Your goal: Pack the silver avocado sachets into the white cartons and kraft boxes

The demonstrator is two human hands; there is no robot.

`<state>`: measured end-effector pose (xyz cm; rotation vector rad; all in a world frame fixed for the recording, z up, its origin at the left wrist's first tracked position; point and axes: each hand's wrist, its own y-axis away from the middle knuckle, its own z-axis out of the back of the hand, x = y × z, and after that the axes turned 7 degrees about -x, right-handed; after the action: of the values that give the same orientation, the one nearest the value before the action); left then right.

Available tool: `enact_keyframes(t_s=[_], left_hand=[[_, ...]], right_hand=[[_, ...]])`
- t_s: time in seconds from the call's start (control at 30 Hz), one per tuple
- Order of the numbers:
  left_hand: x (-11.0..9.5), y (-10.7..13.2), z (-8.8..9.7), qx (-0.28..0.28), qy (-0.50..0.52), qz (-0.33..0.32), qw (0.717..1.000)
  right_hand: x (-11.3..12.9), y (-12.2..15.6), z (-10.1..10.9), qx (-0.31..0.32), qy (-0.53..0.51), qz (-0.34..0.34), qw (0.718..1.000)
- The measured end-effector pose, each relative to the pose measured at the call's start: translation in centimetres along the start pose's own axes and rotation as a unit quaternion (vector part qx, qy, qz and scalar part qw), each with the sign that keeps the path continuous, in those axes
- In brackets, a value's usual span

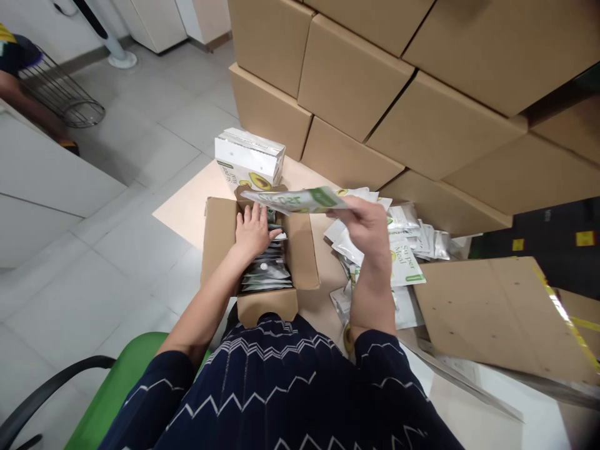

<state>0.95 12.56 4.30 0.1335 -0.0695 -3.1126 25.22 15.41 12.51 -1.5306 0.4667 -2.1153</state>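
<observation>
An open cardboard box point(302, 253) stands on the table in front of me, its flaps spread. Inside it, several flat packets point(266, 270) are lined up in a row. My left hand point(253, 230) rests over the far part of that row, its fingers spread and holding nothing. Above the far right of the box, my right hand point(368, 226) grips a white and green pouch point(295, 200) by its right end, tilted so that it looks thin. To the right lies a loose heap of pouches with avocado pictures point(405, 262).
White printed cartons point(250, 153) stand behind the box. Stacked brown cartons point(351, 81) form a wall at the back. A large open carton point(506, 312) sits at right. My left side has a green chair point(122, 387). Another person's leg point(28, 103) shows at far left.
</observation>
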Motion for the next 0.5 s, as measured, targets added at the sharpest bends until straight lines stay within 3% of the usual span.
enact_keyframes(t_s=[0.2, 0.5], left_hand=[[-0.2, -0.8, -1.3, 0.008, -0.003, 0.013, 1.000], [0.3, 0.8, -1.5, -0.019, -0.001, -0.018, 1.000]], right_hand=[[-2.2, -3.4, -4.2, 0.140, 0.062, 0.066, 0.986], [-4.3, -5.5, -7.8, 0.239, 0.124, 0.041, 0.962]])
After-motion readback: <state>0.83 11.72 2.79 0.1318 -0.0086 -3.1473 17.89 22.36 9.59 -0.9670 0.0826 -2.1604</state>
